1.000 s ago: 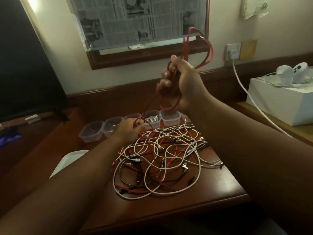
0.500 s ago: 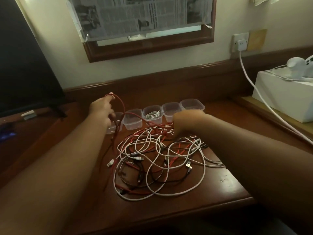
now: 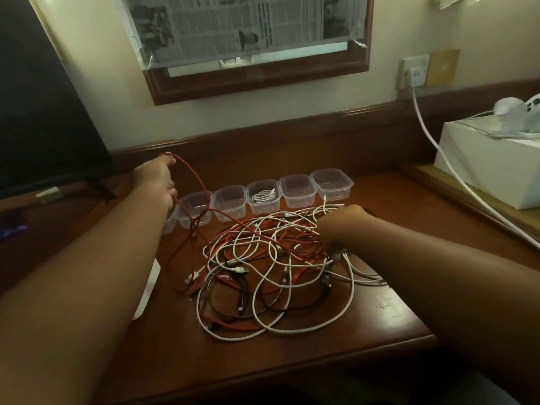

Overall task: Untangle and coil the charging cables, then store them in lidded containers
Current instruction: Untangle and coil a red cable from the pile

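Cable tangle (image 3: 271, 276) lying mid-tabletop (image 3: 292, 361), red, white, black loops. Right hand (image 3: 340, 226) pressing into its right edge, fingers hidden, can't tell grip. Left hand (image 3: 156, 179) pinching red cable (image 3: 198, 185), running diagonally back-left over containers (image 3: 298, 191).

We see a red cable (image 3: 191, 182), a tangle of white, red and black cables (image 3: 271, 276), clear plastic tubs (image 3: 298, 190), a white coiled cable (image 3: 264, 196), a reddish-brown wooden desk (image 3: 292, 361), a white box (image 3: 491, 168), black-and-white newspaper (image 3: 242, 24), a cream wall (image 3: 292, 112).
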`<state>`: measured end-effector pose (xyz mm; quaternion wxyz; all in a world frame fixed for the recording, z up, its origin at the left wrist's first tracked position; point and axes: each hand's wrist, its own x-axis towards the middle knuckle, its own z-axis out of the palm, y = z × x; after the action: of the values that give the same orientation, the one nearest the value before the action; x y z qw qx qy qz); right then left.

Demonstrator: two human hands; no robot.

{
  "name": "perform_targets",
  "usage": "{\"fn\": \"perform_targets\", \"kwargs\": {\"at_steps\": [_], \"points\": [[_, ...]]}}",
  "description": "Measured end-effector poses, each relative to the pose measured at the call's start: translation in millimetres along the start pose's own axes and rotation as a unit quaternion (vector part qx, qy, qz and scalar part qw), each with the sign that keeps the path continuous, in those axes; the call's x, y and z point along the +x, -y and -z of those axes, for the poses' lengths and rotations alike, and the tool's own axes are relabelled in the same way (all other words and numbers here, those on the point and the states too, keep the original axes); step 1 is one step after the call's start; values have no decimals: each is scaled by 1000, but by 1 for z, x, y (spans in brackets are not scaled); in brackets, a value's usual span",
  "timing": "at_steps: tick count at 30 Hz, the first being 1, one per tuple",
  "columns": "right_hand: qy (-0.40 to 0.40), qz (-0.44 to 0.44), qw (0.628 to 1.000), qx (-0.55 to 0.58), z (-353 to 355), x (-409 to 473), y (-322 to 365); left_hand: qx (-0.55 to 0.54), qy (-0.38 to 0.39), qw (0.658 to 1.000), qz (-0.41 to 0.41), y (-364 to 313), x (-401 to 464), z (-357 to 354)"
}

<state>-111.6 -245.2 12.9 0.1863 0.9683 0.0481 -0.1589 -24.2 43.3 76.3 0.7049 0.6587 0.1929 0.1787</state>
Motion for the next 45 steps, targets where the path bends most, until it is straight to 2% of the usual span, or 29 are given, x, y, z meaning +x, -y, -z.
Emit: {"fn": "perform_targets", "kwargs": {"at_steps": [4,7,9,10,11,14,17,19,21,23,26,27,28,29,30,31,33,34,35,36,37,39,41,45], "points": [[-37,-17,998,39,-1,0,-10,56,-26,997,-36,-2,10,10],[-82,-59,991,86,-2,3,-22,142,-51,984,-94,-4,21,20],[-102,-79,973,189,-5,10,-30,202,-53,970,-123,-4,24,24],[-112,-75,948,289,-6,13,-33,226,-40,964,-131,-3,24,25],[-123,-67,900,414,-6,15,-34,247,-17,959,-135,-1,24,25],[-162,-26,673,721,6,12,-31,328,71,933,-125,11,15,20],[-171,65,468,865,23,0,-24,405,146,891,-144,26,0,13],[-172,124,352,912,35,-10,-18,465,194,848,-162,34,-11,7],[-171,174,259,934,48,-21,-13,501,252,811,-165,41,-20,1],[-163,211,188,945,61,-32,-12,530,288,781,-162,51,-26,-5],[-140,224,113,958,72,-40,-15,589,287,734,-177,68,-35,-13],[-143,203,104,963,74,-42,-16,595,280,731,-185,73,-38,-15],[-146,177,114,967,75,-43,-16,590,267,741,-179,75,-41,-17],[-152,155,143,966,76,-44,-17,578,253,758,-166,76,-45,-17],[-165,138,196,957,75,-43,-17,567,240,773,-153,76,-45,-18],[-188,122,288,931,73,-41,-17,557,227,787,-138,74,-43,-18],[-216,89,552,801,64,-36,-17,551,203,802,-106,70,-36,-17],[-196,90,672,709,58,-35,-16,536,200,816,-85,67,-33,-16],[-165,105,766,612,50,-31,-13,505,199,838,-63,64,-29,-15],[-131,119,835,521,41,-27,-9,477,197,856,-46,61,-26,-14],[-101,126,877,452,32,-23,-4,444,195,874,-24,57,-24,-12],[-58,119,917,376,13,-17,8,383,195,903,6,49,-21,-8],[-39,116,937,328,-3,-12,16,355,187,916,17,44,-18,-4],[20,128,939,319,-18,-8,21,297,163,940,46,36,-16,-3]]}}
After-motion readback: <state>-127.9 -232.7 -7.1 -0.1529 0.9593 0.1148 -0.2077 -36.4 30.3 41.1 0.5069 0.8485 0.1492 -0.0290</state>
